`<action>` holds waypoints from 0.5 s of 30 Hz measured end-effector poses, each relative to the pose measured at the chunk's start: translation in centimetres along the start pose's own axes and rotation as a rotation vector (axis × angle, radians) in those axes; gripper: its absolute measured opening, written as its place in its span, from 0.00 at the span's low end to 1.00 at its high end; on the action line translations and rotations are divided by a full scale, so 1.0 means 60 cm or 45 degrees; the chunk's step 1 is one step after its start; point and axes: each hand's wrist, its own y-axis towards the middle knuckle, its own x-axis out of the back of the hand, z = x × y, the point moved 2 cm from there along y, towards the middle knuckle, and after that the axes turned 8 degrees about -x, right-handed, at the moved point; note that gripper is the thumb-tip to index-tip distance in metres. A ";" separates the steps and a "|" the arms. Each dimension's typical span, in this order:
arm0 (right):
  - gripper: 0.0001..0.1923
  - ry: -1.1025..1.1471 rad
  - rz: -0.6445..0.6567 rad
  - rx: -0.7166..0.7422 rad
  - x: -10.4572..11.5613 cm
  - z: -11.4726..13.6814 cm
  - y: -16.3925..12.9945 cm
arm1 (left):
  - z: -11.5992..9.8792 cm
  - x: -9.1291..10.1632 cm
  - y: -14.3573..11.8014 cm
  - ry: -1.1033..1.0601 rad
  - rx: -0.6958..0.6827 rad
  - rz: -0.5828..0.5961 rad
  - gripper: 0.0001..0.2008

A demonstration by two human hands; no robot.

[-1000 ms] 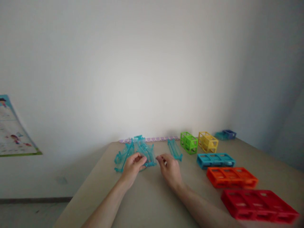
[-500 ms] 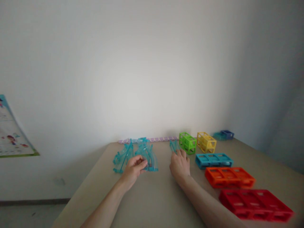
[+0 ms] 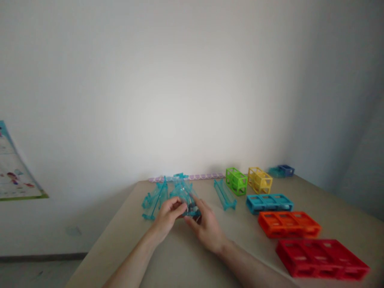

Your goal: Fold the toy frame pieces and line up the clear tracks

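Note:
Translucent teal track pieces (image 3: 181, 185) lie in a heap on the table in front of me, some straight and some curved. My left hand (image 3: 169, 214) is closed in a pinch at the heap's near edge; whatever is between its thumb and fingers is hidden. From the right, my right hand (image 3: 208, 227) curls its thumb and fingers around the near end of a teal track piece (image 3: 192, 209), close to the left fingertips. A straight teal track piece (image 3: 224, 195) rests alone on the table, right of the heap and apart from both hands.
On the right stand block frames: green (image 3: 236, 182), yellow (image 3: 259, 181), blue (image 3: 269, 203), orange (image 3: 288, 225) and red (image 3: 321, 259). A dark blue block (image 3: 286, 171) is at the far right corner. A purple patterned strip (image 3: 207, 176) runs along the wall.
My right hand has let go of the straight teal piece on the right and moved left to the heap, beside my left hand. The left hand has hardly moved.

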 end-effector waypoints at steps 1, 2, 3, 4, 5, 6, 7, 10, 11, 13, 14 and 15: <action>0.28 -0.027 -0.030 -0.004 -0.001 -0.002 0.001 | 0.000 0.000 0.000 0.006 -0.009 0.001 0.11; 0.27 -0.055 -0.051 -0.003 0.000 -0.003 0.002 | 0.000 0.000 0.001 0.010 -0.015 0.002 0.11; 0.27 -0.080 -0.060 0.003 0.003 -0.002 0.003 | 0.000 -0.001 0.001 0.017 -0.020 0.006 0.11; 0.27 -0.103 -0.067 0.010 0.006 -0.001 0.003 | 0.000 -0.002 0.001 0.030 -0.023 0.015 0.11; 0.26 -0.129 -0.079 0.016 0.009 0.001 0.004 | 0.001 -0.003 0.000 0.045 -0.021 0.028 0.11; 0.26 -0.167 -0.105 0.018 0.012 0.004 0.004 | 0.002 -0.005 0.000 0.063 -0.017 0.042 0.11; 0.25 -0.222 -0.142 0.015 0.014 0.006 0.004 | 0.004 -0.006 -0.001 0.086 -0.009 0.058 0.11; 0.22 -0.491 -0.283 -0.051 0.018 0.009 0.006 | 0.012 -0.007 -0.002 0.221 0.026 0.105 0.14; 0.22 -0.617 -0.323 -0.102 0.019 0.007 0.008 | 0.015 -0.006 -0.002 0.311 0.019 0.117 0.15; 0.22 -0.867 -0.369 -0.229 0.024 0.000 0.014 | 0.017 0.000 -0.001 0.585 -0.075 0.093 0.15; 0.21 -0.962 -0.375 -0.285 0.027 -0.005 0.017 | 0.016 0.003 0.000 0.730 -0.146 0.053 0.13; 0.20 -1.028 -0.371 -0.327 0.031 -0.010 0.021 | 0.015 0.007 0.002 0.857 -0.215 0.004 0.12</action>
